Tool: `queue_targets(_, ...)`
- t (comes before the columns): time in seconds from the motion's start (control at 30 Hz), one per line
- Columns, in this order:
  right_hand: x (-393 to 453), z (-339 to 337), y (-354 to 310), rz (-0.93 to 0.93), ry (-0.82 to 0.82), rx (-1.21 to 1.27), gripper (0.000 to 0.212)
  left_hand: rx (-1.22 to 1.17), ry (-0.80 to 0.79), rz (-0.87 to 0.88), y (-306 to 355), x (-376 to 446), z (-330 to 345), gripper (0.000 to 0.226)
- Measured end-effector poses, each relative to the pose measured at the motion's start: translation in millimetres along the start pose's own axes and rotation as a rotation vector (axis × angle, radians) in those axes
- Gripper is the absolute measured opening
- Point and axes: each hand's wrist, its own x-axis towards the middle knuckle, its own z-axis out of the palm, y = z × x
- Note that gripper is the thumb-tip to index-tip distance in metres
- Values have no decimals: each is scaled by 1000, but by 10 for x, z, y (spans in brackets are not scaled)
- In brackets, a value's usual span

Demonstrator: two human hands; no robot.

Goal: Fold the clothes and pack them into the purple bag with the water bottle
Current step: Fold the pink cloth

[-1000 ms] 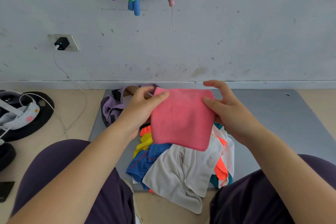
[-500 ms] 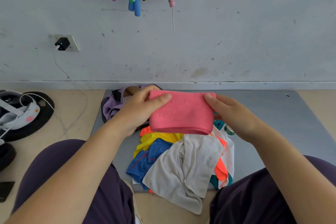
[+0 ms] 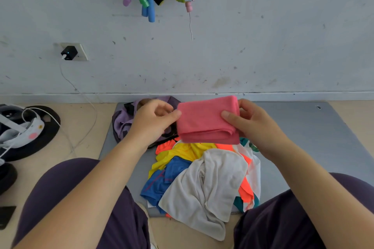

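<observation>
Against a scuffed white wall (image 3: 263, 56), both hands — left hand (image 3: 153, 121), right hand (image 3: 251, 125) — pinch a folded pink cloth (image 3: 206, 119), now narrower than half a second ago, above the clothes pile (image 3: 202, 178).

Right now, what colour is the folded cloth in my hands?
Plain pink, with no pattern; the cloth shows best in the head view.
</observation>
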Motion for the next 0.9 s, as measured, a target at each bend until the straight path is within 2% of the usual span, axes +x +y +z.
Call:
queue_targets(0.03, -11, 52, 7, -54, 37, -22, 23, -67, -72, -72, 30, -23, 40, 27)
queue_targets(0.1, -35, 178, 29, -158, 34, -74, 21, -225, -276, -244, 96, -74, 118, 52)
queue_targets(0.17, -61, 290, 56, -246, -64, -187, 29, -319, -417, -308, 104, -101, 182, 73)
queue_targets(0.2, -67, 326, 73, -295, -129, -260, 31, -372, -418, -322, 88, -103, 205, 77)
queue_targets(0.23, -76, 354, 85, -335, -197, -321, 30, -431, -382, -339, 78, -107, 219, 73)
queue_targets(0.3, -90, 380, 92, -341, -259, -341, 24, -503, -252, -334, 65, -112, 245, 52)
queue_targets(0.33, -77, 378, 95, -329, -212, -312, 23, -525, -209, -313, 64, -111, 249, 41)
queue_targets(0.4, -17, 363, 81, -307, 23, -241, 24, -592, -196, -249, 100, -123, 240, 29)
queue_targets(0.43, 20, 349, 59, -275, 136, -194, 28, -624, -211, -216, 131, -132, 226, 27)
queue_targets(0.47, 50, 328, 25, -215, 179, -132, 38, -650, -236, -186, 172, -137, 208, 28)
queue_targets(0.5, 83, 311, -10, -131, 124, -49, 49, -669, -262, -157, 222, -137, 185, 33)
queue_targets(0.53, 114, 315, -39, -48, -10, 52, 57, -667, -281, -133, 263, -120, 165, 38)
queue_targets(0.6, 188, 397, -75, 82, -269, 253, 62, -572, -292, -91, 357, -48, 100, 44)
queue_targets(0.67, 329, 519, -84, 115, -353, 375, 58, -296, -253, -13, 404, 117, -33, 45)
queue_targets(0.77, 689, 666, -9, 115, -221, 346, 54, 225, -189, 162, 271, 543, -366, 50)
queue_targets(0.83, 992, 713, 164, 144, -74, 177, 50, 459, -148, 175, -11, 884, -607, 44)
queue_targets(0.9, 1308, 753, 440, 203, -1, 5, 41, 612, -139, 138, -439, 1204, -812, 40)
